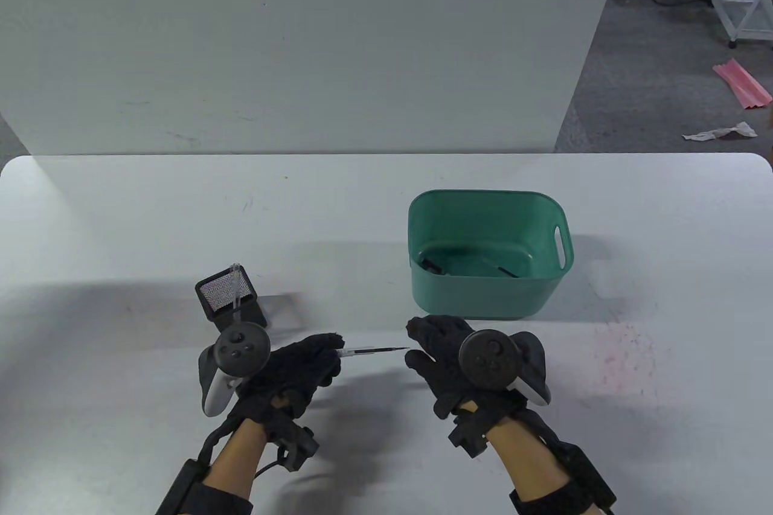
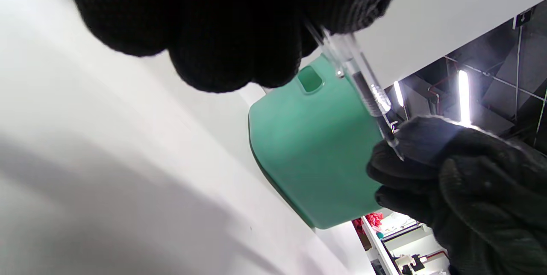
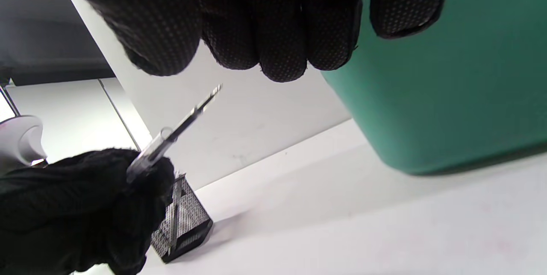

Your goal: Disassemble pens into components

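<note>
Left hand point(image 1: 290, 367): fingers curled round the clear barrel of a pen point(image 1: 365, 351), gripping it near the back end. Pen lies roughly level above the table point(image 1: 121, 225), its dark refill and fine tip sticking out toward the right hand point(image 1: 447, 358).

Right hand: fingers loosely bent, nothing held. In the right wrist view the fingertips point(image 3: 273, 53) hang above the tip with a clear gap. The left wrist view shows the tip close against the right glove, but whether it touches, I cannot tell. I read this hand as not gripping.

Outward from the hands: green tub point(image 1: 486, 255) just behind the right hand, some dark pieces lying on its bottom, probably parts already dropped in. Black mesh pen holder point(image 1: 229, 297) behind the left hand, another clear pen point(image 1: 235, 288) standing in it.

Step in hand, as I judge it: pulling the refill out of the barrel.

How to do it well:
- Pinch the refill on the dark shaft just behind the tip, not on the point itself; the point is thin and slippery for gloved pads.
- Keep the left grip firm and the barrel steady.
- Pull straight along the pen's axis; a sideways tug may bend the refill or jam it.
- Carry the freed piece over the tub rim before letting go.
</note>
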Available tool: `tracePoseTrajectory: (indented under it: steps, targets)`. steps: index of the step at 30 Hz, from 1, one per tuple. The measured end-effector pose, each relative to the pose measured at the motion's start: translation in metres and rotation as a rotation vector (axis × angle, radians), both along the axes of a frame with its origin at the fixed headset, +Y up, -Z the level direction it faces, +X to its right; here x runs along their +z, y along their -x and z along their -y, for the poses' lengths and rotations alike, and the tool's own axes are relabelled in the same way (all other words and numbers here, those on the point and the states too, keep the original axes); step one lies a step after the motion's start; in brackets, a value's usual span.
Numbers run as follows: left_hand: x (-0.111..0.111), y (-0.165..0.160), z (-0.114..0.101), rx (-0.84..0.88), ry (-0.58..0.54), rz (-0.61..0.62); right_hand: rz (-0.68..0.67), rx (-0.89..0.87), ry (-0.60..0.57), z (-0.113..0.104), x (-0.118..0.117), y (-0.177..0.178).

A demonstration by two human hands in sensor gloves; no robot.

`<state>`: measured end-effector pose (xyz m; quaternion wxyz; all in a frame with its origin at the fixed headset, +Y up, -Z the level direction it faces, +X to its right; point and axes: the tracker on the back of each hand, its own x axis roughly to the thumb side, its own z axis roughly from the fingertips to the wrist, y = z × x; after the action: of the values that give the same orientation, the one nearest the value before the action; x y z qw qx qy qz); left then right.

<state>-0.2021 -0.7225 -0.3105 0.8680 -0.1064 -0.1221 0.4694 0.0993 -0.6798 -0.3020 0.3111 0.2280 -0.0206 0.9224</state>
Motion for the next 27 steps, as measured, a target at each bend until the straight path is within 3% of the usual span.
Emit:
tracePoseTrajectory:
  steps: [16,27]
  targets:
    - [0.001,-0.014,0.007,-0.028,0.025,0.066,-0.027,-0.041,0.078,0.027,0.000,0.000]
    - [-0.007,0.004,0.009,-0.014,0.024,0.031,0.064,-0.026,0.070,0.012,-0.008,-0.029]
